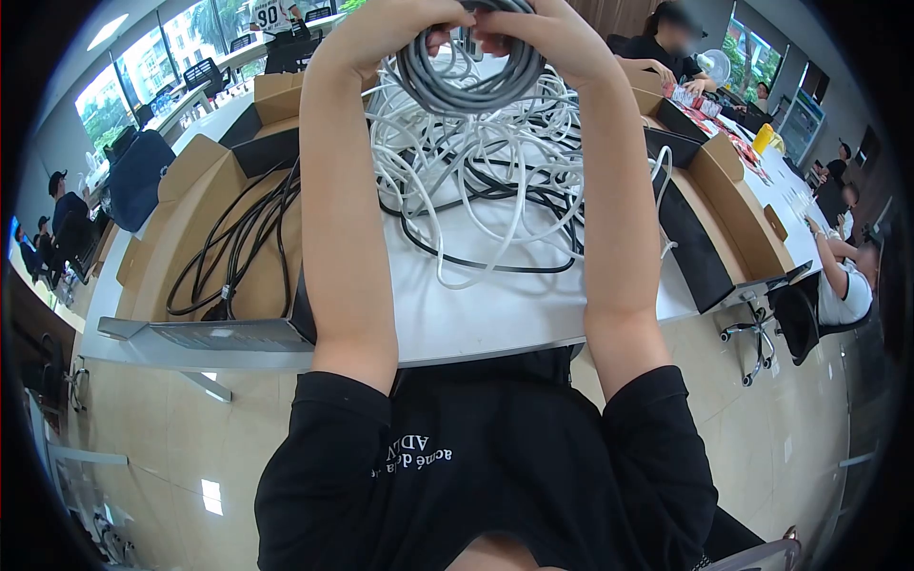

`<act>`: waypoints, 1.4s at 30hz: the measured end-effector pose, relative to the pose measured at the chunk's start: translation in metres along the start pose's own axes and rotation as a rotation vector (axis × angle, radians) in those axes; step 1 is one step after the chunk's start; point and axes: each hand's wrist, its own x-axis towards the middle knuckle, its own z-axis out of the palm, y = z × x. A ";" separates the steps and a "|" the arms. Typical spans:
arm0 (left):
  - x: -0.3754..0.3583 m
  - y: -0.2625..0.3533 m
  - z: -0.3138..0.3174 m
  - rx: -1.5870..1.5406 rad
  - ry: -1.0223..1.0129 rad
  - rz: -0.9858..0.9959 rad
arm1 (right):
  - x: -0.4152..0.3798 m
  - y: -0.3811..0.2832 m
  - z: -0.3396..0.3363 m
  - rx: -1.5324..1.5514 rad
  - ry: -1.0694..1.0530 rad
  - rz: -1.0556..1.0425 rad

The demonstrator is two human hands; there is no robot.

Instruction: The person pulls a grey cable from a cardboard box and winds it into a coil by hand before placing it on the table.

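Observation:
Both my arms reach forward, and a coiled grey cable [468,99] hangs between my hands at the top of the view. My left hand [392,30] or right cannot be mistaken by side: it grips the coil's left side, fingers curled inward. On the coil's other side, my right hand [555,36] is closed around it too. Below the coil, a tangled heap of white cables [514,181] spreads over the table, with black cables [476,257] mixed in. Part of the heap is hidden behind the coil.
An open cardboard box [152,276] on the left holds a bundled black cable [228,247]. Another open box [733,219] stands on the right. The white table [438,328] lies under everything. A person [657,48] works across the table, and others sit farther off.

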 end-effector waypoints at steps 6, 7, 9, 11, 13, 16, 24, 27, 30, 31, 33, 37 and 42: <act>0.011 0.001 0.022 0.793 0.663 0.246 | 0.008 0.010 0.001 0.102 0.329 0.004; 0.017 -0.003 0.020 0.805 0.697 0.159 | 0.008 0.010 0.001 0.119 0.343 -0.009; 0.028 -0.027 0.012 0.538 0.642 0.113 | 0.009 0.014 0.001 0.121 0.354 -0.029; 0.028 -0.040 0.004 0.223 0.475 0.047 | 0.012 0.022 0.002 0.094 0.348 -0.042; 0.025 -0.042 0.000 -0.139 0.195 -0.041 | 0.014 0.030 0.003 0.086 0.349 -0.009; 0.031 -0.061 -0.005 -0.289 0.212 -0.041 | 0.016 0.030 0.006 0.099 0.367 0.047; 0.033 -0.053 0.002 -0.030 0.183 0.081 | 0.027 0.016 0.035 -0.689 1.044 -0.343; 0.036 -0.052 0.003 -0.072 0.191 0.076 | 0.005 0.014 0.011 -0.752 0.633 -0.315; 0.029 -0.043 0.010 -0.199 0.222 0.071 | 0.004 0.010 0.006 -0.707 0.501 -0.036; 0.030 -0.044 0.008 -0.177 0.197 0.076 | 0.004 0.010 0.006 -0.725 0.515 -0.029; 0.031 -0.044 0.009 -0.133 0.173 0.089 | 0.003 0.008 0.007 -0.762 0.541 -0.015; 0.035 -0.041 0.018 -0.064 0.149 0.110 | -0.005 -0.004 0.009 -0.892 0.587 -0.029; 0.039 -0.039 0.029 -0.088 0.148 0.269 | 0.002 0.022 -0.010 -0.796 0.583 -0.182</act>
